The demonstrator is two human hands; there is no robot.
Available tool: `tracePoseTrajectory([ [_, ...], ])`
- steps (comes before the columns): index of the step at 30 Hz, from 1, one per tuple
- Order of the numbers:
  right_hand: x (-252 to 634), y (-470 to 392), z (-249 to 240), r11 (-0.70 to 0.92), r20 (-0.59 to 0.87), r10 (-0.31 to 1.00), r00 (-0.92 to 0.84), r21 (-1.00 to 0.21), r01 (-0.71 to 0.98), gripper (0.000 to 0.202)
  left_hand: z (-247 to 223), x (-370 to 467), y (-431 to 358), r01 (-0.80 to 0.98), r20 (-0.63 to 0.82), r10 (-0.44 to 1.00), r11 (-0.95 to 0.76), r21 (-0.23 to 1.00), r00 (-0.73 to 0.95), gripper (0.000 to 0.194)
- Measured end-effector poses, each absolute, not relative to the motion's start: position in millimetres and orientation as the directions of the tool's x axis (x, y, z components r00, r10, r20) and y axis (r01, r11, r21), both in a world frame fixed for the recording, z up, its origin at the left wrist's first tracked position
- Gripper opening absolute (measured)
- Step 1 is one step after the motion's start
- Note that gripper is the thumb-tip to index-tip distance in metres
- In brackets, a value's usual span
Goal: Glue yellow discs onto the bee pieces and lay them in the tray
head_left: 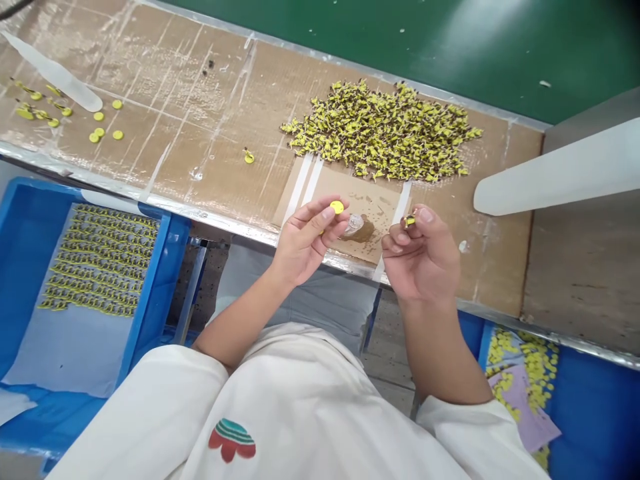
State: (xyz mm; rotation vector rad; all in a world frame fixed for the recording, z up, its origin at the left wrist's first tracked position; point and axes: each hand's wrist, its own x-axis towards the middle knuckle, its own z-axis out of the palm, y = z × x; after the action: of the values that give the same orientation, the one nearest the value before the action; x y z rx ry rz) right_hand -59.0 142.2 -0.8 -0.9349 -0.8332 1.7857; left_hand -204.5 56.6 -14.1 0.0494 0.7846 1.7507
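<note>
Between the thumb and fingers of my left hand (309, 240) is a yellow disc (337, 207), held flat side up over the bench edge. My right hand (424, 257) pinches a small yellow and dark brown figure piece (409, 221), apart from the disc. Under and between the hands lies a cardboard sheet (330, 183) with white tape strips. On it stands a small clear dish (354, 225) beside a damp brown patch. Behind the hands a large pile of yellow and brown figure pieces (385, 130) covers part of the cardboard-topped bench.
Loose yellow discs (117, 135) and a few disc-and-figure pieces (37, 110) lie at the left. One assembled piece (249, 156) sits alone. A blue bin (15, 227) holds rows of pieces; another blue bin (595, 393) holds discs. White tubes (560, 167) reach in from the sides.
</note>
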Motion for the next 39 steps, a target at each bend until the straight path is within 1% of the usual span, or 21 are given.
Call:
tracePoseTrajectory([
  [2,-59,139,5,-0.332,-0.221,0.928,-0.301,-0.857,-0.395,0.017,-10,-199,53,-0.848,-0.329,0.892,-0.104,0.52,-0.311,0.019],
  [5,-62,134,12,-0.246,-0.166,0.957,-0.239,-0.899,-0.362,0.017,-7,-193,48,-0.847,-0.295,0.91,-0.101,0.521,-0.29,0.02],
  [7,-64,130,15,-0.193,-0.123,0.969,-0.215,-0.919,-0.343,0.018,-7,-190,45,-0.844,-0.302,0.91,-0.089,0.529,-0.285,0.021],
  [10,-66,127,14,-0.153,-0.086,0.97,-0.227,-0.944,-0.293,0.018,-7,-189,44,-0.838,-0.32,0.902,-0.076,0.54,-0.288,0.022],
  [11,-67,126,12,-0.09,-0.041,0.98,-0.194,-0.964,-0.251,0.018,-8,-191,43,-0.836,-0.321,0.9,-0.081,0.542,-0.296,0.022],
  [12,-67,126,8,0.015,0.041,0.99,-0.138,-0.983,-0.185,0.017,-9,-193,43,-0.832,-0.317,0.897,-0.092,0.546,-0.308,0.022],
  [13,-66,125,3,0.148,0.156,0.985,-0.08,-0.985,-0.093,0.017,-9,-195,43,-0.826,-0.31,0.893,-0.11,0.553,-0.327,0.021],
  [14,-66,125,-4,0.285,0.285,0.958,-0.039,-0.958,0.011,0.015,-10,-199,44,-0.817,-0.301,0.886,-0.133,0.56,-0.351,0.021],
  [16,-64,127,-19,0.507,0.51,0.859,-0.037,-0.839,0.197,0.012,-12,-206,44,-0.799,-0.289,0.866,-0.185,0.572,-0.407,0.021],
  [18,-61,129,-35,0.649,0.655,0.748,-0.109,-0.688,0.324,0.009,-15,-212,45,-0.786,-0.289,0.846,-0.219,0.579,-0.449,0.02],
  [20,-59,132,-48,0.727,0.733,0.66,-0.168,-0.566,0.389,0.01,-16,-215,45,-0.778,-0.288,0.835,-0.236,0.582,-0.469,0.019],
  [21,-59,133,-53,0.743,0.746,0.64,-0.186,-0.539,0.396,0.011,-17,-216,45,-0.776,-0.285,0.834,-0.24,0.583,-0.472,0.018],
  [22,-59,133,-57,0.743,0.74,0.644,-0.194,-0.546,0.386,0.014,-17,-217,45,-0.775,-0.282,0.834,-0.243,0.584,-0.474,0.018],
  [24,-59,134,-61,0.694,0.679,0.71,-0.188,-0.627,0.353,0.019,-18,-217,45,-0.772,-0.29,0.831,-0.235,0.591,-0.475,0.017],
  [26,-60,134,-61,0.604,0.587,0.793,-0.165,-0.718,0.347,0.021,-18,-216,46,-0.773,-0.321,0.821,-0.212,0.597,-0.473,0.017],
  [29,-61,134,-60,0.511,0.493,0.858,-0.145,-0.785,0.349,0.022,-19,-216,46,-0.794,-0.363,0.809,-0.195,0.576,-0.462,0.02],
  [32,-61,134,-61,0.525,0.501,0.85,-0.163,-0.778,0.347,0.022,-19,-217,47,-0.805,-0.368,0.811,-0.199,0.559,-0.456,0.021],
  [39,-60,134,-64,0.592,0.561,0.804,-0.199,-0.721,0.361,0.022,-19,-217,47,-0.802,-0.38,0.808,-0.181,0.569,-0.451,0.02],
])
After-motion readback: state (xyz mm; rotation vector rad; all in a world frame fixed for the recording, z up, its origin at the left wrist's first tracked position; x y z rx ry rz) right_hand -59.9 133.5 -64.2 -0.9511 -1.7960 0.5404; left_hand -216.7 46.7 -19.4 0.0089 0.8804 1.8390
